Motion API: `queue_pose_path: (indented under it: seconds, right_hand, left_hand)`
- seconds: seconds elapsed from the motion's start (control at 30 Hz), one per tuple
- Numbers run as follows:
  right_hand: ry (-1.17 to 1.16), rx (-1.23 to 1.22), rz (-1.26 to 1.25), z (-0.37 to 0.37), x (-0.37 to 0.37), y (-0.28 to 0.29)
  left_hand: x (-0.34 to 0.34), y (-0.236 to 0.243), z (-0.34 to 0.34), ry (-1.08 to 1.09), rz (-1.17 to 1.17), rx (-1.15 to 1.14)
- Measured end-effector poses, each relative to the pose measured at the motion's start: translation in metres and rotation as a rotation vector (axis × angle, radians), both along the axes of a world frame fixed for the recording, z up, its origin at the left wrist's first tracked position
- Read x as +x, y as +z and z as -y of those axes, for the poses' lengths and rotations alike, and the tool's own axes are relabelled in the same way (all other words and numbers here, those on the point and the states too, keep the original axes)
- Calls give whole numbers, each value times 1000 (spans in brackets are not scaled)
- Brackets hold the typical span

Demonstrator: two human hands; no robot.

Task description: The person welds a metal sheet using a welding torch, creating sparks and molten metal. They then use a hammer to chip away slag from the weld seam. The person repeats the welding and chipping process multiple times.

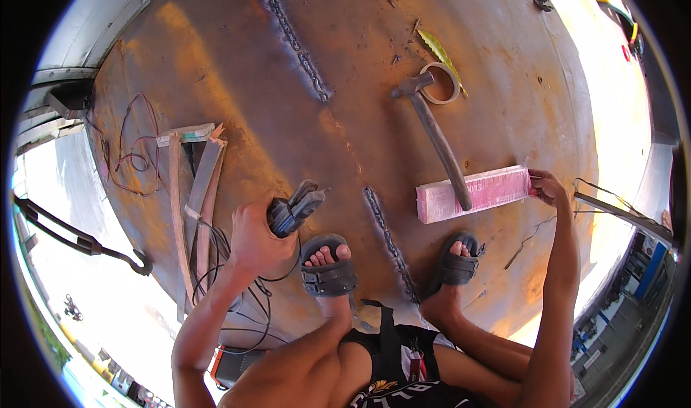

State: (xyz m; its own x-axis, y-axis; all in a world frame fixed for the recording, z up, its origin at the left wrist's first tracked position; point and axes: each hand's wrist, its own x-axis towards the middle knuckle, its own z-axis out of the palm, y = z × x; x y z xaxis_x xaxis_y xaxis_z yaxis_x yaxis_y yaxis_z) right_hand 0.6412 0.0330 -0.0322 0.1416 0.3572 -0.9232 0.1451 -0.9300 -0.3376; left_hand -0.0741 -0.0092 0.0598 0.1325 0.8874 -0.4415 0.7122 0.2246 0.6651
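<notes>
My left hand is wrapped round a black welding electrode holder, its jaws pointing away from me. No rod shows in the jaws. To the right, my right hand has its fingers curled at the right end of a long pink and white box; the fingertips are partly hidden there. A hammer lies with its handle end across the box and its head by a brown ring. Rough weld beads run along a seam of the rusty steel plate, with another bead between my feet.
Wooden slats lie at the left beside dark cables and a thin reddish wire. An orange and black case stands at lower left. A green leaf lies beyond the hammer. My sandalled feet rest on the plate.
</notes>
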Motion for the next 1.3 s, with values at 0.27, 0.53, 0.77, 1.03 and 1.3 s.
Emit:
queue_pose_path:
  seconds: [0.27,0.53,0.77,1.03,1.3]
  right_hand:
    - [157,120,59,21,16,-30]
    - [624,366,495,9,-14,-22]
    - [554,424,500,12,-24,-23]
    - [525,362,480,11,-30,-17]
    - [669,568,540,22,-38,-9]
  left_hand:
    - [11,-1,0,-15,-24,192]
    - [25,17,-4,-40,30,370]
    - [11,-21,-59,56,-235,380]
    - [-14,11,-39,-61,-772,-49]
    - [-5,22,-37,136,-174,-17]
